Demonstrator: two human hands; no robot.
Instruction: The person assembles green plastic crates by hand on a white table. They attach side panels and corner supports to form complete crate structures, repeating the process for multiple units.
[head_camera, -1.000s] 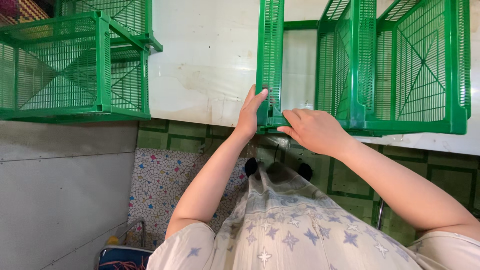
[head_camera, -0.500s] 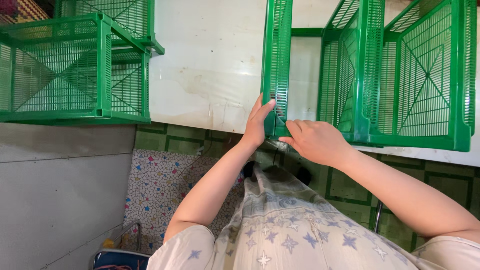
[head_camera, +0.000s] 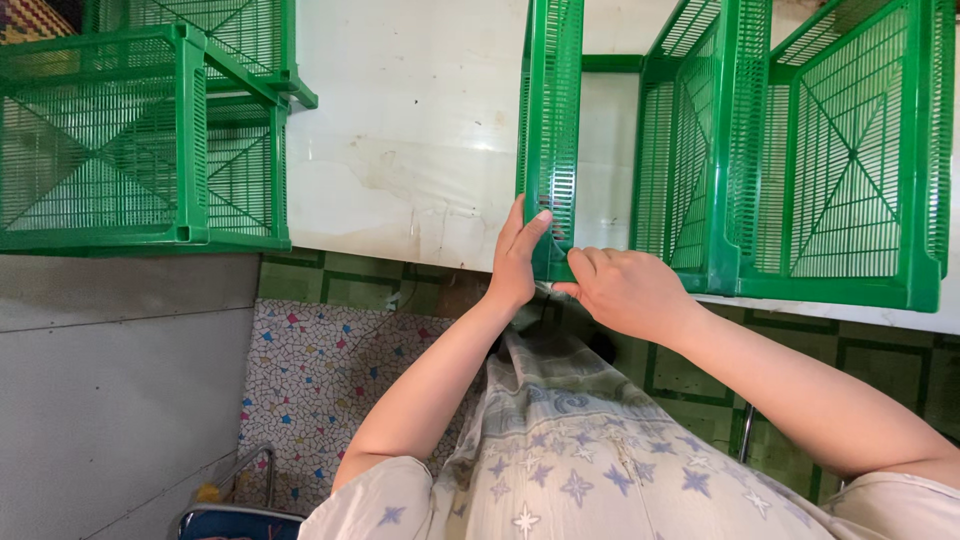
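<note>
The green panel (head_camera: 552, 120) stands upright at the near edge of the white table (head_camera: 420, 150). The left hand (head_camera: 517, 258) lies flat against the panel's lower corner, fingers extended. The right hand (head_camera: 625, 290) pinches that same corner. A finished green crate (head_camera: 140, 140) sits well left of the panel.

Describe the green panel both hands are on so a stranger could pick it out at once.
Start at the white table. At its near edge, between the assembled green crate on the left and the part-built crate on the right, stands a single upright green mesh panel. Unlike its box-shaped neighbours, it is one flat sheet seen edge-on, with the left hand and right hand at its bottom corner.
</note>
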